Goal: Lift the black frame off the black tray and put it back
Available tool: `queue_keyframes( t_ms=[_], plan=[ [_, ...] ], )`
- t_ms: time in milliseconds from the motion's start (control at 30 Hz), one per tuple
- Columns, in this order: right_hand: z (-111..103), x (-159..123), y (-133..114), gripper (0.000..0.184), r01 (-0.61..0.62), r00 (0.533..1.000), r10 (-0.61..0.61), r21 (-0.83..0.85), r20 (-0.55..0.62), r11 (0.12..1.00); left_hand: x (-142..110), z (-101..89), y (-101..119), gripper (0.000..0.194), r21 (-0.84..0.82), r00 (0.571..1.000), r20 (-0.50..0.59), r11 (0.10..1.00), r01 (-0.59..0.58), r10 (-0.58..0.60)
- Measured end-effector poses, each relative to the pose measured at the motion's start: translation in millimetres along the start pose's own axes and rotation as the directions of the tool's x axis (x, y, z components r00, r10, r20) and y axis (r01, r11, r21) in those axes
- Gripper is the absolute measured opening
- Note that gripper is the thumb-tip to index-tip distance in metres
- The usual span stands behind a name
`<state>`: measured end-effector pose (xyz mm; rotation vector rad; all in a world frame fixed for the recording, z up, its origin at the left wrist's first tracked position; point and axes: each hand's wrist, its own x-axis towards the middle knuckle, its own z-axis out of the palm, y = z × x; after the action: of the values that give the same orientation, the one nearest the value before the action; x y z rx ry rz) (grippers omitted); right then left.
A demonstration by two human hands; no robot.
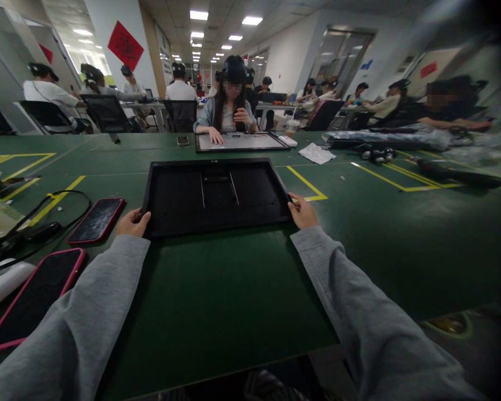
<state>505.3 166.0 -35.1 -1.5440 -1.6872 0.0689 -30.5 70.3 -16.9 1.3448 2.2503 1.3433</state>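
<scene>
A black rectangular monitor housing (175, 195), shallow like a tray, is between my two hands over the green table. Two thin metal strips (234, 188) stand out near its middle, around a dark recess. My left hand (133, 223) grips its left edge, thumb on the near side. On the opposite edge, my right hand (303, 211) is closed with the thumb over the rim. The fingers beneath the housing are partly hidden. Just left of my left hand lies a phone with a red edge (97, 220).
A pink-cased phone (35, 298), a white object (4, 281) and black cables lie left on the green table (217, 301). Across from me a person (229, 106) touches a flat panel (250, 142). Crumpled tissue (316, 153), plastic wrap and a dark tool (459, 171) are right.
</scene>
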Motion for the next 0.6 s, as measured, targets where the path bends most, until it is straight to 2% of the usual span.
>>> queue_keyframes(
  t_ms=[200, 433, 600],
  plan=[
    [-2, -1, 0, 0.046, -0.009, 1.000, 0.010, -0.012, 0.008, 1.000, 0, 1.2, -2, 0.051, -0.015, 1.000, 0.004, 1.000, 0.005, -0.005],
    [0, -3, 3, 0.047, 0.027, 1.000, -0.027, -0.034, 0.013, 0.999, 1, 4.6, -9, 0.050, 0.185, 0.998, 0.035, 0.981, -0.063, 0.057],
    [1, -3, 2, 0.049, 0.042, 0.999, -0.041, -0.023, 0.027, 0.999, 3, 5.3, -10, 0.050, 0.215, 0.997, 0.040, 0.974, -0.067, 0.060]
  ],
)
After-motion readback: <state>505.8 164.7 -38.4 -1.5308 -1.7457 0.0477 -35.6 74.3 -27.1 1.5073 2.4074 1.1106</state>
